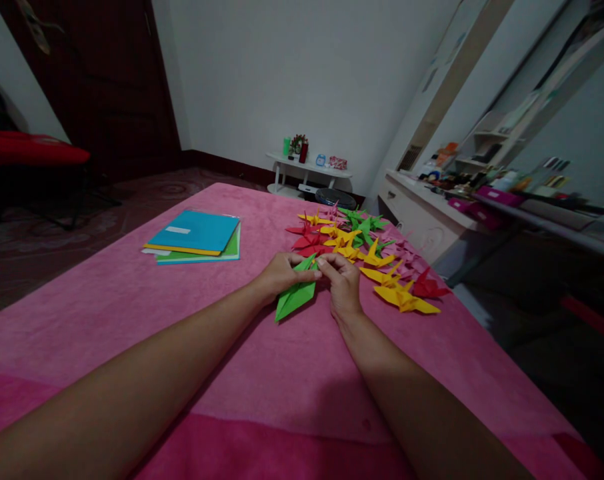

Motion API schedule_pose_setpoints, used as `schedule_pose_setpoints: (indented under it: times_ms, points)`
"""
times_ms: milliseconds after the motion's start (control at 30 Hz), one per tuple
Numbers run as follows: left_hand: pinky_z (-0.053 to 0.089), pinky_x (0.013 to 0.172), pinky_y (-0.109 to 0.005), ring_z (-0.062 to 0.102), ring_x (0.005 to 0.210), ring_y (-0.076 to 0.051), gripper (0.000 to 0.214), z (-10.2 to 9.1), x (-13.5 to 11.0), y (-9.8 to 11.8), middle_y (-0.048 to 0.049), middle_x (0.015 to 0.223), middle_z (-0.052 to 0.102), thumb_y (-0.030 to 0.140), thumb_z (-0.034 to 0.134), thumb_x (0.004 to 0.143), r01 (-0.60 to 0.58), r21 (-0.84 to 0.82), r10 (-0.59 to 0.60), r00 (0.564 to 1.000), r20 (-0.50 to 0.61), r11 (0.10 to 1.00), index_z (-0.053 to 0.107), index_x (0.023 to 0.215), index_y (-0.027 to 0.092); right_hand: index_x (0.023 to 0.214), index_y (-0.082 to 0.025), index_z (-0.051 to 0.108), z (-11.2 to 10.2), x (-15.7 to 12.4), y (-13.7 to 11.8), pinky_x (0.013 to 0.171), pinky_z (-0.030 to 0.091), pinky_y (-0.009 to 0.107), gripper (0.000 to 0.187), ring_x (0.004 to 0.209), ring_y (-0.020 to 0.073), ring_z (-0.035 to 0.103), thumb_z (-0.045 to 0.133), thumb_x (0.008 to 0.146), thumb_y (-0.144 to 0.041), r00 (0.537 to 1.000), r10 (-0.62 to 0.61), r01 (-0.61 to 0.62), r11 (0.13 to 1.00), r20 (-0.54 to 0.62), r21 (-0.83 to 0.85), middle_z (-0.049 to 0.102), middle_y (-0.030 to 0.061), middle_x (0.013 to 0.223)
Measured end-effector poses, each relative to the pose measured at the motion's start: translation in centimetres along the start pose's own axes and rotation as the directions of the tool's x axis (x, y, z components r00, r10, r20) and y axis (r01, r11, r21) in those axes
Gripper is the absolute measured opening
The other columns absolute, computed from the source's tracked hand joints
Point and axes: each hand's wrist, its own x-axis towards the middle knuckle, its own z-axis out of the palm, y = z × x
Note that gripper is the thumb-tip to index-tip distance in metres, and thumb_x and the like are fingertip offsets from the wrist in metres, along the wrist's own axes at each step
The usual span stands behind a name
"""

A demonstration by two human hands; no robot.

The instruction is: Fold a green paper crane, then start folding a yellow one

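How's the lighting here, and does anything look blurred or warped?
Head view: dim overall, a soft shadow low on the pink cover; wide-angle distortion seems to tilt the door; dresser items look soft, while the held green paper reads clearly.

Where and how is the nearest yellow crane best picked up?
Probably by pinching the yellow crane's raised middle, coming from the near side: its wings spread low to left and right, bare pink cloth lies in front, and a red crane sits close behind.
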Motion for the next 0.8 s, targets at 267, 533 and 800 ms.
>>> schedule_pose_setpoints:
  times_ms: [267,533,800]
  points:
    - [0.032,0.044,-0.02,0.047,0.044,-0.008,0.041,0.14,0.27,-0.6,0.0027,0.053,0.056,0.041,0.084,0.048,-0.02,-0.021,0.019,0.999,-0.034,1.0,0.066,0.068,0.01,0.071,-0.017,0.064,0.24,0.09,-0.01,0.051,0.037,0.022,0.015,0.054,0.01,0.047,0.069,0.069,-0.031,0.999,0.041,-0.041,0.998,-0.013,0.04,0.057,-0.0028,0.062]
    - [0.032,0.045,-0.019,0.046,0.045,-0.007,0.041,0.22,0.15,-0.64,0.0016,0.056,0.058,0.04,0.083,0.051,-0.021,-0.012,0.02,0.999,-0.04,1.0,0.069,0.073,0.009,0.063,-0.017,0.061,0.48,0.18,-0.31,0.048,0.03,0.022,0.013,0.048,0.0081,0.039,0.066,0.068,-0.028,0.998,0.067,-0.066,0.995,-0.009,0.07,0.049,-0.0056,0.052]
    - [0.032,0.043,-0.019,0.047,0.043,-0.007,0.035,0.12,0.01,-0.36,0.0015,0.053,0.059,0.036,0.082,0.051,-0.029,-0.073,0.026,0.998,-0.05,0.997,0.071,0.07,0.009,0.062,-0.017,0.062,0.46,0.17,-0.39,0.048,0.029,0.022,0.012,0.049,0.0078,0.038,0.066,0.067,-0.026,0.995,0.094,-0.095,0.992,0.027,0.077,0.05,-0.0053,0.051]
